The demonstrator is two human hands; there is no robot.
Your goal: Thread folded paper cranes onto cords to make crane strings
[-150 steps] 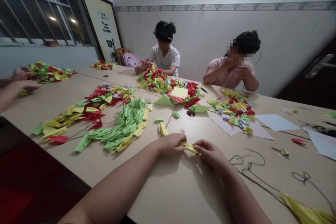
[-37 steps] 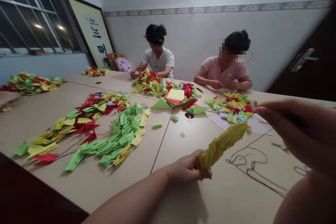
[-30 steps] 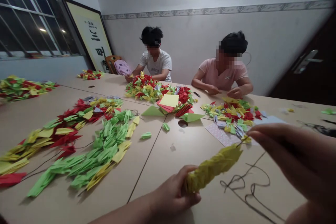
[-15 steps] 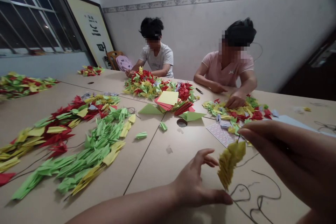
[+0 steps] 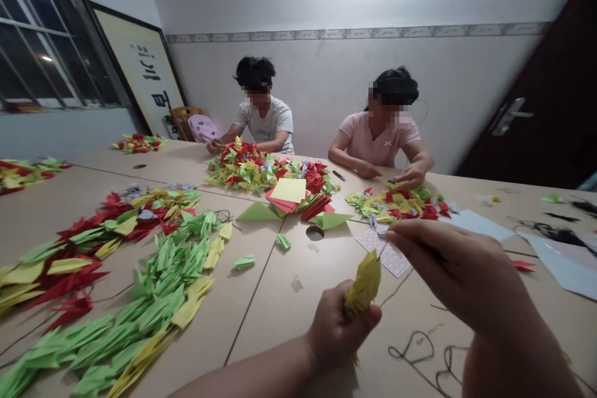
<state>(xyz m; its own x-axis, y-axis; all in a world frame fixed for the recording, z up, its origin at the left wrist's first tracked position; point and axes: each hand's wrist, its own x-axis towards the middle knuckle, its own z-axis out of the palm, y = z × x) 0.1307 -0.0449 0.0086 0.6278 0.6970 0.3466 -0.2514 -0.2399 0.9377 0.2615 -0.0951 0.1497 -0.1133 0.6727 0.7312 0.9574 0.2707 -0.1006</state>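
Observation:
A stack of yellow origami cranes [image 5: 366,280] sits in my left hand [image 5: 326,326], whose fingers and thumb close around it. Above and to the right, my right hand [image 5: 461,267] pinches a thin dark thread [image 5: 383,250] that runs down into the top of the stack. The fingertips of that hand hide the thread's upper end. Loose dark cord [image 5: 417,348] curls on the table below my right hand. Long strings of green cranes [image 5: 158,305] and red and yellow cranes [image 5: 88,261] lie at the left.
Two people sit across the table [image 5: 275,354], hands on folded paper. A colourful crane heap [image 5: 252,165] lies mid-table, behind square paper sheets [image 5: 289,189]. Another crane pile [image 5: 410,202] lies beyond my right hand, near a patterned sheet [image 5: 396,261]. White sheets [image 5: 480,224] lie right.
My left hand, open beside the yellow stack before, has closed around it. Both hands and the stack sit further left in view. The view has tilted up and turned right.

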